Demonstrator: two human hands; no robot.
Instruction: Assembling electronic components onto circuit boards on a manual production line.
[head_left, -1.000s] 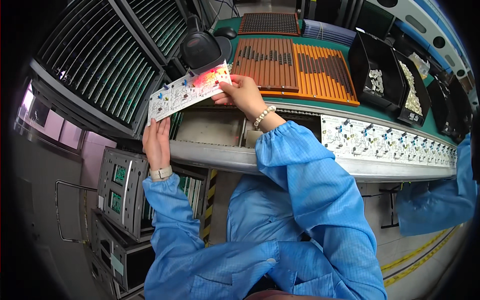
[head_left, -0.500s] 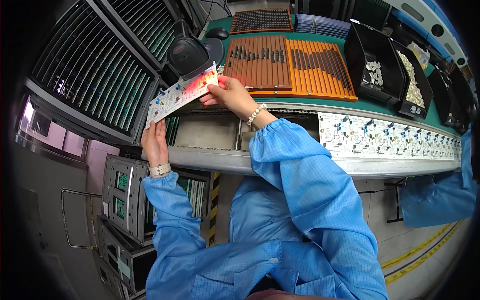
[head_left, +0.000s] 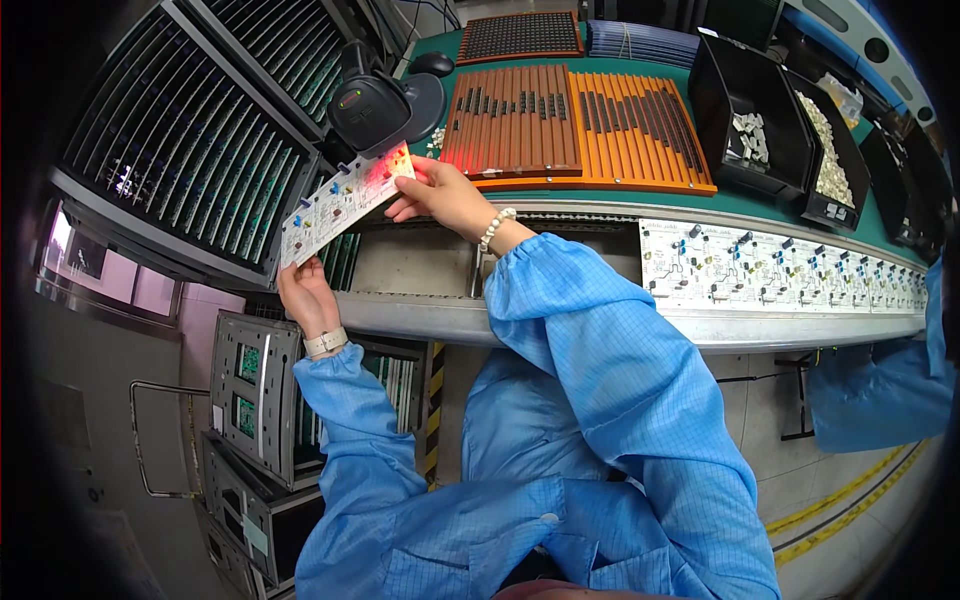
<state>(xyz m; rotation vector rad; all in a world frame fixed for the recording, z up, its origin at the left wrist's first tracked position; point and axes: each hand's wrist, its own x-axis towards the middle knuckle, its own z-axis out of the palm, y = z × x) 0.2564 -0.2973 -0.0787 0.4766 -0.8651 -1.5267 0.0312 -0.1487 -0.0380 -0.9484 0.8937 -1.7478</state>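
Both hands hold a white circuit board (head_left: pixel 335 208) fitted with small blue, black and brown parts. It slants upward to the right. My left hand (head_left: pixel 309 297) grips its lower left end from beneath, fingers partly hidden behind it. At the upper right end, my right hand (head_left: pixel 447 197) pinches the edge between thumb and fingers. A black barcode scanner (head_left: pixel 370 108) stands on a round base just above that end. Its red light falls on the board's right part and spills toward the brown tray (head_left: pixel 512 125).
Racks of boards (head_left: pixel 180 150) rise at the left. A conveyor rail (head_left: pixel 420 318) runs along the front, carrying a row of populated white boards (head_left: pixel 780 268) at right. Beyond lie an orange tray (head_left: pixel 640 130), black bins (head_left: pixel 750 120) with pale parts, and a mouse (head_left: pixel 431 64).
The board has shifted slightly left and down, with both hands still on it. The right hand has moved a little left, and the red light now sits nearer the board's right end.
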